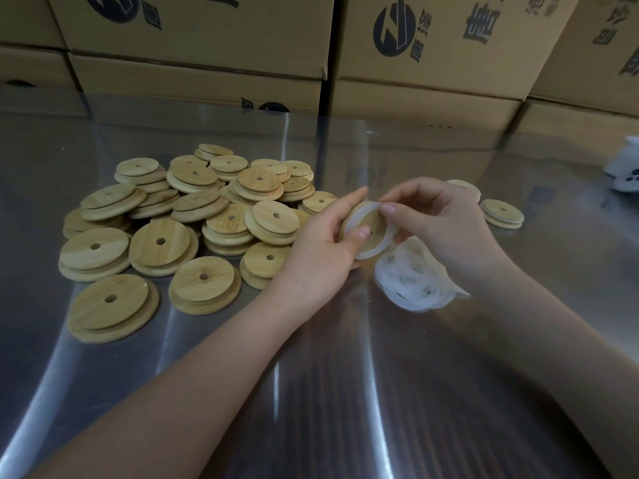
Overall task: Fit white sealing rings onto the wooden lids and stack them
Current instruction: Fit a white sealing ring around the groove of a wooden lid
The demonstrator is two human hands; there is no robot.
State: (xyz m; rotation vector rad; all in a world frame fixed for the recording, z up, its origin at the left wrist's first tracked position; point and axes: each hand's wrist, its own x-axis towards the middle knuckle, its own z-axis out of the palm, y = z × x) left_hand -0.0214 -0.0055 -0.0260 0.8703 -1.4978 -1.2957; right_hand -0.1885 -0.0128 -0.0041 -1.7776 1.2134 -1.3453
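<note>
My left hand [321,247] grips a round wooden lid [367,223] with a centre hole, tilted toward me above the table. A white sealing ring [378,245] lies partly around the lid's raised step. My right hand [439,226] pinches the ring at its upper edge against the lid. Just below my hands a heap of loose white rings [411,281] lies on the table. A big pile of bare wooden lids [193,216] spreads over the table to the left.
The steel table [311,392] is shiny. A short stack of lids [503,212] stands to the right, behind my right hand. Cardboard boxes [432,63] wall off the back. A white object [626,167] sits at the far right edge.
</note>
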